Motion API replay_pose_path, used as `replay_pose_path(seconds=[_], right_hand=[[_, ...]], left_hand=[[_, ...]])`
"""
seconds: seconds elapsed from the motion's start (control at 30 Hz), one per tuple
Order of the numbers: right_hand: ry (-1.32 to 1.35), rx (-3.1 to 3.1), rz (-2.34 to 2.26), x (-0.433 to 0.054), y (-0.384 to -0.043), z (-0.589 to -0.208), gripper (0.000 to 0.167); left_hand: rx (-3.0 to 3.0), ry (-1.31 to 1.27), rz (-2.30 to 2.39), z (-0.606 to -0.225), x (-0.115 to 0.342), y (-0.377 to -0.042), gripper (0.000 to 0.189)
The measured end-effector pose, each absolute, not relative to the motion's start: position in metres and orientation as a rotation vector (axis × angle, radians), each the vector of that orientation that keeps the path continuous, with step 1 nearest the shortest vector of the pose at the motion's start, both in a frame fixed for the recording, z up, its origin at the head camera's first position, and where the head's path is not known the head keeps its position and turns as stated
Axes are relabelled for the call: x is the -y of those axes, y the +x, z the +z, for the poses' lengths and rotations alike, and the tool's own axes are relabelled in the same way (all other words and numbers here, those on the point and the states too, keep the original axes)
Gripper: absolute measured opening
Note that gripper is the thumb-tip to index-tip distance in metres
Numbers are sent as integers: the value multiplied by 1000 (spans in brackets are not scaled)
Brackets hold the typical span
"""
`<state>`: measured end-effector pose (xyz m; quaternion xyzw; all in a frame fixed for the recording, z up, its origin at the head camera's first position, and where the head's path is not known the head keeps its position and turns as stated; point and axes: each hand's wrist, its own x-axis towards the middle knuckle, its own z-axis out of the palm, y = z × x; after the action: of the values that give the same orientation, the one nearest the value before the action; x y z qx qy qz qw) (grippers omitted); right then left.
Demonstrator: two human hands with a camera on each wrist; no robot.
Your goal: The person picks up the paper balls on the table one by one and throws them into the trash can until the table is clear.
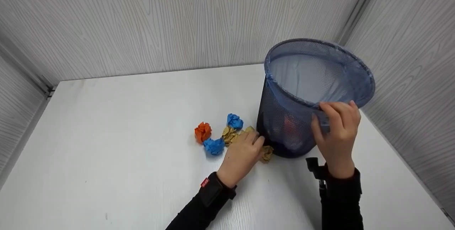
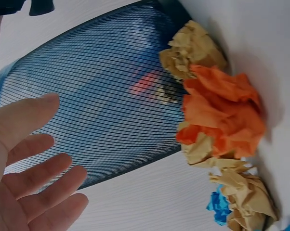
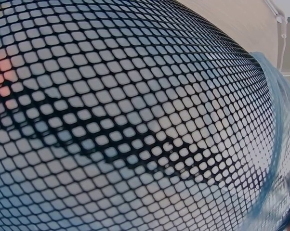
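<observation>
Black sleeves (image 1: 342,208) stretch over the tabletop (image 1: 124,144); the left grip (image 1: 242,157) is loose beside crumpled paper balls (image 1: 214,146) clustered by a mesh bin (image 1: 275,112), while the right grip (image 1: 337,137) pinches its rim (image 1: 291,96).

Paper balls (image 1: 229,136) lie left of the bin (image 1: 280,105)

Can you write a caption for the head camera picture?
Right hand holds the bin, left hand beside the colorful crumpled paper balls.
</observation>
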<state>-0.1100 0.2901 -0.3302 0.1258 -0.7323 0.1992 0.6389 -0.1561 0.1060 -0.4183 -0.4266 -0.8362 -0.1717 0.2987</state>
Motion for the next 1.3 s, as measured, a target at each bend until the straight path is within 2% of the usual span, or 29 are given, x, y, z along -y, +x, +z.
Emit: replay_pose_path(seconds=[0.6, 0.87, 1.07, 1.3], right_hand=[[285, 1673, 452, -293, -112, -334, 22], [291, 1675, 455, -294, -112, -334, 23], [298, 1671, 451, -292, -111, -332, 18], [295, 1669, 450, -291, -111, -331, 20]], left_hand=[[2556, -1205, -310, -449, -108, -164, 22], [2628, -1192, -328, -452, -108, -165, 20], [2631, -1144, -270, -452, -107, -165, 19], [2667, -1165, -295, -449, -105, -162, 11]])
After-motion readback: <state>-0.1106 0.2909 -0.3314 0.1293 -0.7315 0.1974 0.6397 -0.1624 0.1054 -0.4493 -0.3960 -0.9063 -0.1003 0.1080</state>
